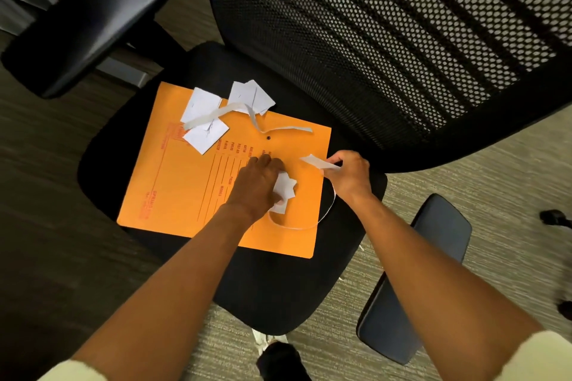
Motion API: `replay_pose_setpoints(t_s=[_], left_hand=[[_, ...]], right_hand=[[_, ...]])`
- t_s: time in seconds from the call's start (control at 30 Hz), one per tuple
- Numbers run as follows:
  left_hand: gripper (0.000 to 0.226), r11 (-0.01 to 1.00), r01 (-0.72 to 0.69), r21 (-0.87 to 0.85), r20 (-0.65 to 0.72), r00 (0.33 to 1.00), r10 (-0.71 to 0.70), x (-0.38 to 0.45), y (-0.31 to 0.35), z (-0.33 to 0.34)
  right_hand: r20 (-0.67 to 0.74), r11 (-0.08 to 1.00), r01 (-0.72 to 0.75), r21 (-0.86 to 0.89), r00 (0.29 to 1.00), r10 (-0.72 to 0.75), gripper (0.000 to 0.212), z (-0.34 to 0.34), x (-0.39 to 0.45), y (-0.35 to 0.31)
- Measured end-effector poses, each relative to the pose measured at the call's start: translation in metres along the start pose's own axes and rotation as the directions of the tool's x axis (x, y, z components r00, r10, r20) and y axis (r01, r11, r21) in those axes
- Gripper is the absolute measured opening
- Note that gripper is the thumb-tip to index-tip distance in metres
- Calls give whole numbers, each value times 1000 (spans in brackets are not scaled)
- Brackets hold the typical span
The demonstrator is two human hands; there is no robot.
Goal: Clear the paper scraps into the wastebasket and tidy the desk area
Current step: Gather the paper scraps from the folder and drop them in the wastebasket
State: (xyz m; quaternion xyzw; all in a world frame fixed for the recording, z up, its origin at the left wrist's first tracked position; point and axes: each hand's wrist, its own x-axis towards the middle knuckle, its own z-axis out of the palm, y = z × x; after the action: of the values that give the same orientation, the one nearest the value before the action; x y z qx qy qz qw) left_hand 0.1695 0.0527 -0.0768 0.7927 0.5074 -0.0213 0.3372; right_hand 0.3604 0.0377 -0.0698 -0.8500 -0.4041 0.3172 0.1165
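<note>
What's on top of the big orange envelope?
White paper scraps, curly paper strips and both hands: left hand, right hand. Anything under the hands is hidden.

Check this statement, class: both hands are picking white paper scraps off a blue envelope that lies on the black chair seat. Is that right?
One detail is wrong. The head view shows the envelope is orange, not blue. The rest holds: the left hand and right hand are picking white paper scraps off it, and it lies on the black chair seat.
</note>
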Motion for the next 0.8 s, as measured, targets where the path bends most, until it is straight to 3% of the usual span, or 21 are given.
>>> replay_pose_setpoints(t_s=[0.17,0.3,0.4,0.57,0.67,0.8], left_hand=[[37,999,0,36,1,1000,0,-3,2,2],[18,982,-16,-190,-41,999,8,-12,-7,-2],[14,914,1,-406,-83,996,-38,-21,-22,-17],[19,874,73,-480,-319,914,-252,-30,-51,-57],[14,876,151,-457,-391,851,-351,-29,-60,-82],[22,935,211,-285,-434,841,-322,-16,-64,-101]], right_hand=[[-100,991,48,126,994,-36,15,-9,-1,-3],[-68,954,171,248,985,-159,35,-16,2,-22],[-4,948,266,172,963,-270,32,-16,7,-42],[99,898,440,-9,894,-437,24,5,11,-73],[190,880,468,-80,874,-447,26,17,7,-95],[226,866,485,-123,863,-452,24,30,6,-119]])
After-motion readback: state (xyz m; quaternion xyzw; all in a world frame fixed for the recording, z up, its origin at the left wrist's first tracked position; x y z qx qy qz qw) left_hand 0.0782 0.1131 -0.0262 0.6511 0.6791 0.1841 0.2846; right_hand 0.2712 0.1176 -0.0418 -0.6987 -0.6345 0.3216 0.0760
